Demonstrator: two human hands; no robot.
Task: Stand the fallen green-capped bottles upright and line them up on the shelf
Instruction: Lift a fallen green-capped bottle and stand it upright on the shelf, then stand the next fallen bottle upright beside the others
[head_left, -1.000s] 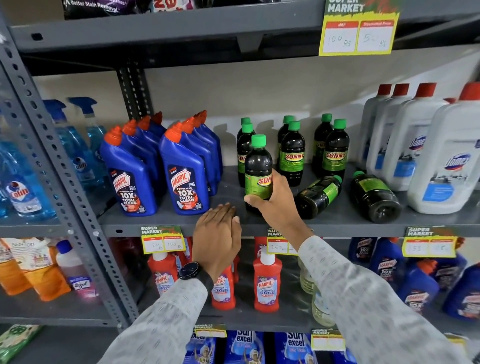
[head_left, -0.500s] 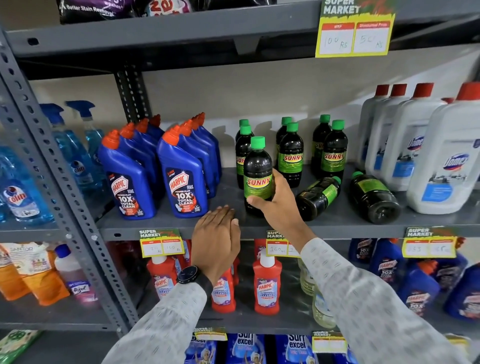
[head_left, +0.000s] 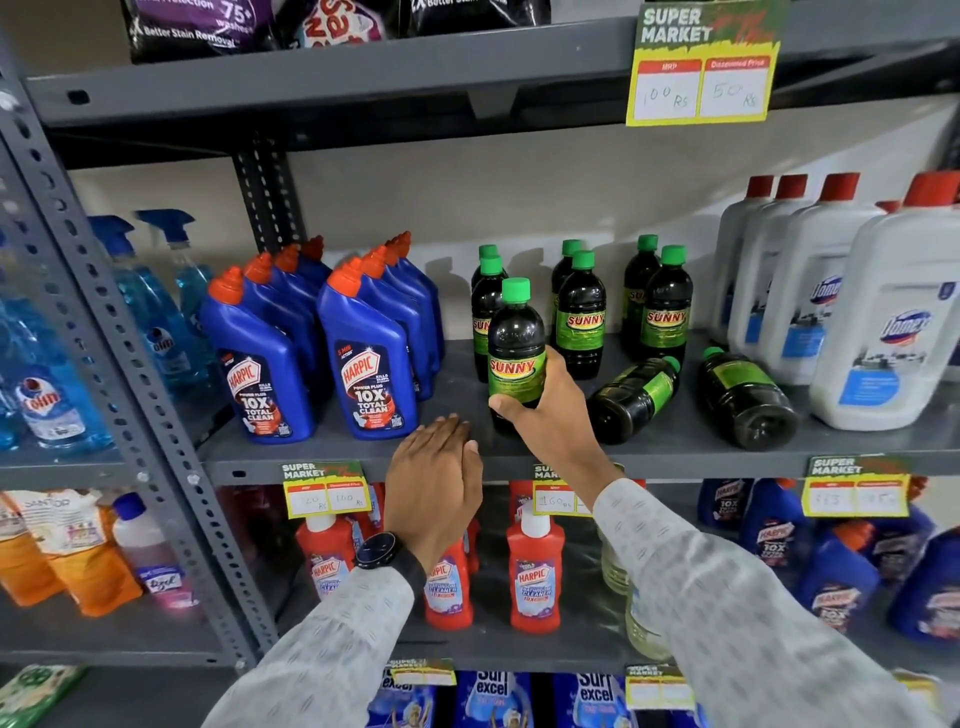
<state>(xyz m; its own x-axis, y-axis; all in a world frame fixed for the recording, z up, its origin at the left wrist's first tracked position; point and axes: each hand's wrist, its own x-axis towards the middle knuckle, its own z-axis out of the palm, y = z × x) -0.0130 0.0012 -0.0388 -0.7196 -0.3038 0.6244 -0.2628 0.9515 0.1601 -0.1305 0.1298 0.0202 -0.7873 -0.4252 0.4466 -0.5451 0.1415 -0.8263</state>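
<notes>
My right hand (head_left: 545, 415) grips the lower half of an upright dark bottle with a green cap and a SUNNY label (head_left: 517, 343), standing at the front of the grey shelf (head_left: 519, 457). Several more green-capped bottles (head_left: 579, 314) stand upright behind it in short rows. To the right, two lie fallen on the shelf: one (head_left: 631, 397) with its cap pointing back right, another (head_left: 745, 397) with its base toward me. My left hand (head_left: 434, 478) rests flat, fingers together, on the shelf's front edge and holds nothing.
Blue Harpic bottles (head_left: 363, 358) stand left of the green-capped ones. Large white Domex jugs (head_left: 883, 322) fill the right end. Blue spray bottles (head_left: 156, 322) sit in the left bay. Price tags (head_left: 324, 488) hang on the shelf edge, with red Harpic bottles (head_left: 535, 571) below.
The held bottle has turned so its SUNNY label faces front. My right hand stays on it; my left hand stays on the shelf edge.
</notes>
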